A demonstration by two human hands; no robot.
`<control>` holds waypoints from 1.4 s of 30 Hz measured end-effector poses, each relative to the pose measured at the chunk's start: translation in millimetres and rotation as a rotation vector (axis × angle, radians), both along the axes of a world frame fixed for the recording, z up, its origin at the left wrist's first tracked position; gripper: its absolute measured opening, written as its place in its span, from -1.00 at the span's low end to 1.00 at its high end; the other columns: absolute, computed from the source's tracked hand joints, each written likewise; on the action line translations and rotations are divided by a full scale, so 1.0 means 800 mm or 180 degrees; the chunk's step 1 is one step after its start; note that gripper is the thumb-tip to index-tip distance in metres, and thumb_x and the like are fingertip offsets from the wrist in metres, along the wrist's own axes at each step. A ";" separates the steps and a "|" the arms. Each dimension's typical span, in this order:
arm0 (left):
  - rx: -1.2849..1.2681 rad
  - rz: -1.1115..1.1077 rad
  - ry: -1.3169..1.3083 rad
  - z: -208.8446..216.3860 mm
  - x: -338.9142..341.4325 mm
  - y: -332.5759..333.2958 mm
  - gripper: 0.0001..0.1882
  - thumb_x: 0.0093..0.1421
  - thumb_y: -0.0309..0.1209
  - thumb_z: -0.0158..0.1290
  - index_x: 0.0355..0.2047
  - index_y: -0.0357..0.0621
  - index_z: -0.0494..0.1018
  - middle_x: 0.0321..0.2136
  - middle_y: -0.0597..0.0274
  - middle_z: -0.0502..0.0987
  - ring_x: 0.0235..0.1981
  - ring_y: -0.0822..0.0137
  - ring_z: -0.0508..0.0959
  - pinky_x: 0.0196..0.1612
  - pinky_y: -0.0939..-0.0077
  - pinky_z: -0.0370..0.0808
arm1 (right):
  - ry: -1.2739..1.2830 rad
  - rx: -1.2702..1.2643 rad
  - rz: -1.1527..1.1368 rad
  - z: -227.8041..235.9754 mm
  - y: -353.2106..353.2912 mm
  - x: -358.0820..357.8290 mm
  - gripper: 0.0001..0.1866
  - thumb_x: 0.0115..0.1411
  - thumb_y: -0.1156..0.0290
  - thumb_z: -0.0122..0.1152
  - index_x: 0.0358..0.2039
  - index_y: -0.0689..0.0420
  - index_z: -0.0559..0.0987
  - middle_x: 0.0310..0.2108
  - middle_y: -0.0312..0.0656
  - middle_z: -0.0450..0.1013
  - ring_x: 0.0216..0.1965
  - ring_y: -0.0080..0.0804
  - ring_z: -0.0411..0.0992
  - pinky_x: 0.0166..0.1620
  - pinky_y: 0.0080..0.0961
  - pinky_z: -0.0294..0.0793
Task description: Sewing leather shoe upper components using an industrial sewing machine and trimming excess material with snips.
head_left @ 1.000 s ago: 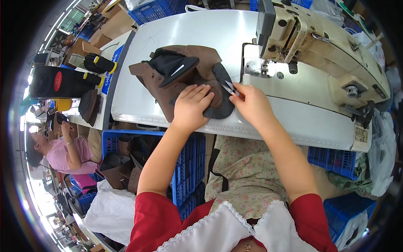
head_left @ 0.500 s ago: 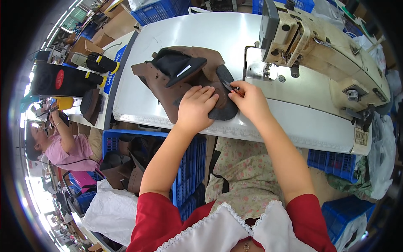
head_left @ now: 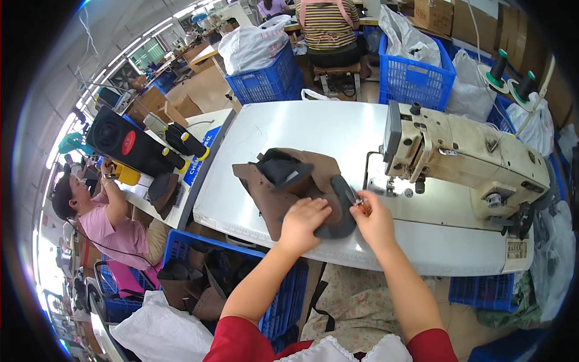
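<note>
A brown boot upper point(head_left: 274, 196) with black lining and a dark curved edge piece lies on the white sewing table, left of the sewing machine's needle. My left hand point(head_left: 304, 223) rests flat on its near part, fingers stretched out and holding nothing. At the dark edge on its right side, my right hand point(head_left: 375, 222) is closed around small thread snips point(head_left: 362, 203). Only a little of the snips shows between the fingers. Their tips are too small to make out against the dark edge.
The sewing machine point(head_left: 470, 145) stands on the table's right side. A blue crate point(head_left: 181, 238) with more brown and black pieces is below the left edge. A co-worker point(head_left: 114, 223) in pink sits at the left. Blue crates with white bags point(head_left: 256, 45) stand beyond the table.
The view has tilted up, so the table and hands sit lower in the picture and more room shows beyond. Both hands stay at the boot upper; less of the snips shows now.
</note>
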State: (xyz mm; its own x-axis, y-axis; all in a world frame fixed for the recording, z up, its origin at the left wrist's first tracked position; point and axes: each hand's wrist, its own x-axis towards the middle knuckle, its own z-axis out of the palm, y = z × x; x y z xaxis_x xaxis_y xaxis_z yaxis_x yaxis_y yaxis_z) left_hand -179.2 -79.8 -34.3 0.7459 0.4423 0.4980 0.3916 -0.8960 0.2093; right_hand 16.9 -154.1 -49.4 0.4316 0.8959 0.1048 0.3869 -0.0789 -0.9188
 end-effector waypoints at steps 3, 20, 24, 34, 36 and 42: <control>-0.0587 0.0251 -0.0703 0.012 -0.010 0.012 -0.36 -0.37 -0.63 0.08 -0.11 -0.15 0.56 -0.03 0.07 0.57 0.08 0.07 0.51 0.21 0.10 0.35 | -0.0343 0.0380 -0.0397 0.009 -0.008 0.001 -0.62 0.10 0.40 0.33 -0.04 0.09 0.52 -0.47 -0.18 0.48 -0.49 -0.28 0.47 -0.35 -0.35 0.46; -0.2282 0.0868 -0.1638 0.035 0.008 0.015 -0.50 0.06 -0.82 -0.18 -0.05 -0.27 0.56 -0.13 0.18 0.59 -0.06 0.41 0.50 0.08 0.60 0.35 | -0.1780 0.0312 -0.0030 0.031 0.044 -0.011 -0.86 0.12 0.40 0.21 -0.31 0.12 0.60 -0.46 -0.06 0.48 -0.40 -0.04 0.51 -0.34 -0.17 0.50; -0.2369 0.0794 -0.1711 0.033 0.007 0.013 -0.48 0.04 -0.83 -0.21 -0.05 -0.27 0.56 -0.13 0.18 0.58 -0.06 0.40 0.50 0.09 0.59 0.34 | -0.1795 0.0337 0.0039 0.033 0.049 -0.017 -0.93 0.10 0.44 0.19 -0.41 0.14 0.58 -0.49 -0.04 0.48 -0.40 -0.03 0.52 -0.33 -0.16 0.50; -0.2896 0.1198 -0.2847 0.047 -0.016 0.018 -0.72 0.17 -0.58 0.03 -0.11 -0.32 0.55 -0.19 0.20 0.55 -0.13 0.36 0.50 0.02 0.53 0.38 | -0.1323 0.0361 -0.0148 0.035 0.024 -0.008 -0.81 0.12 0.40 0.21 -0.24 0.11 0.63 -0.43 -0.05 0.53 -0.36 -0.03 0.52 -0.28 -0.18 0.50; -0.2935 0.1076 -0.3175 0.049 -0.026 0.019 -0.69 0.15 -0.51 0.07 -0.09 -0.38 0.51 -0.17 0.13 0.55 -0.13 0.29 0.52 -0.01 0.49 0.41 | -0.0818 0.0343 -0.0108 0.037 0.021 -0.003 -0.72 0.12 0.36 0.24 -0.14 0.09 0.63 -0.39 -0.06 0.55 -0.35 -0.07 0.53 -0.27 -0.22 0.50; -0.2932 0.0886 -0.3523 0.048 -0.057 0.009 -0.69 0.15 -0.54 0.04 -0.10 -0.46 0.49 -0.14 0.02 0.54 -0.08 0.17 0.54 0.03 0.35 0.46 | -0.0772 0.0108 0.0158 0.052 0.039 0.003 -0.70 0.08 0.31 0.28 -0.16 0.12 0.64 -0.39 -0.05 0.58 -0.34 -0.13 0.56 -0.24 -0.27 0.52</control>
